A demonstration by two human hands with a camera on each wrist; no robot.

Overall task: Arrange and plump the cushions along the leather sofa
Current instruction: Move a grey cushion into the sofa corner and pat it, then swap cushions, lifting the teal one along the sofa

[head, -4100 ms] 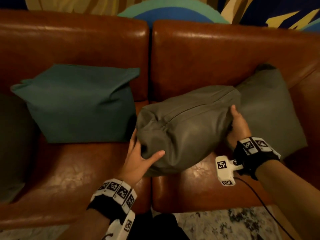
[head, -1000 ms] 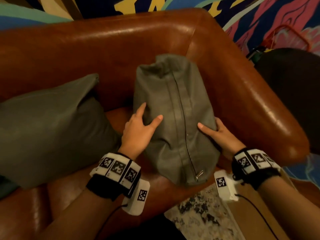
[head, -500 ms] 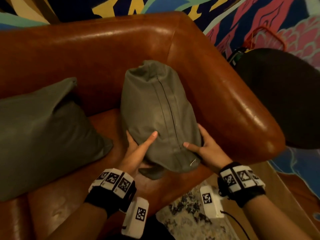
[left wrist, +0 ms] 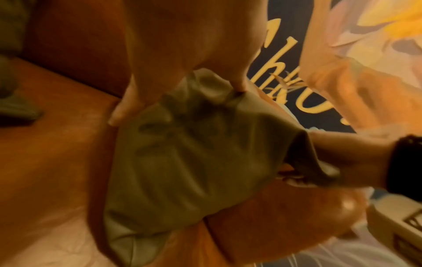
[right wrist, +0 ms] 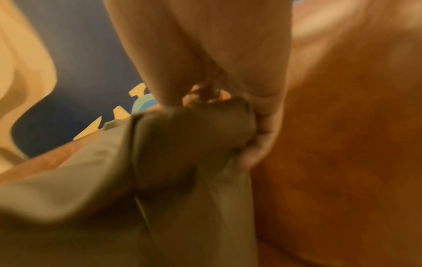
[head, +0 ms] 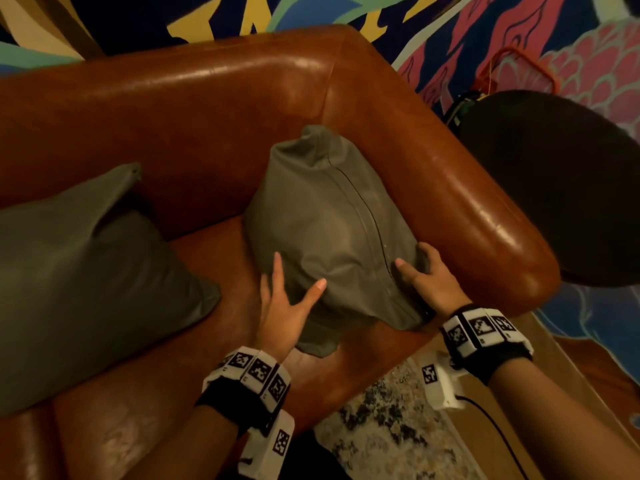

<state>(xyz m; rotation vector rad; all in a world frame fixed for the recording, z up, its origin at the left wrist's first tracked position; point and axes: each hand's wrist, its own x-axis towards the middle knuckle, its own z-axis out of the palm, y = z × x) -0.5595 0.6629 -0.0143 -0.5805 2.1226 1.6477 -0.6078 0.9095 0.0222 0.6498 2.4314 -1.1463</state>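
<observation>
An olive-grey cushion (head: pixel 329 223) stands on end in the right corner of the brown leather sofa (head: pixel 207 109), leaning on the armrest (head: pixel 460 216). My left hand (head: pixel 298 275) presses its near left side with straight fingers and a spread thumb; the left wrist view shows them denting the cushion (left wrist: pixel 182 162). My right hand (head: pixel 414 261) grips the near right corner by the zip. In the right wrist view its fingers (right wrist: pixel 262 130) bunch the fabric (right wrist: pixel 194 137). A second grey cushion (head: pixel 86 271) leans on the backrest at the left.
A dark round seat (head: pixel 554 188) stands just beyond the armrest on the right. A patterned rug (head: pixel 391 431) lies on the floor below the sofa's front edge. A painted mural wall (head: pixel 519 39) rises behind the sofa. Bare seat leather shows between the two cushions.
The cushion, earlier held across the middle of the sofa, now stands in the right corner. In the last half second it tipped toward the armrest and my right hand closed on its corner.
</observation>
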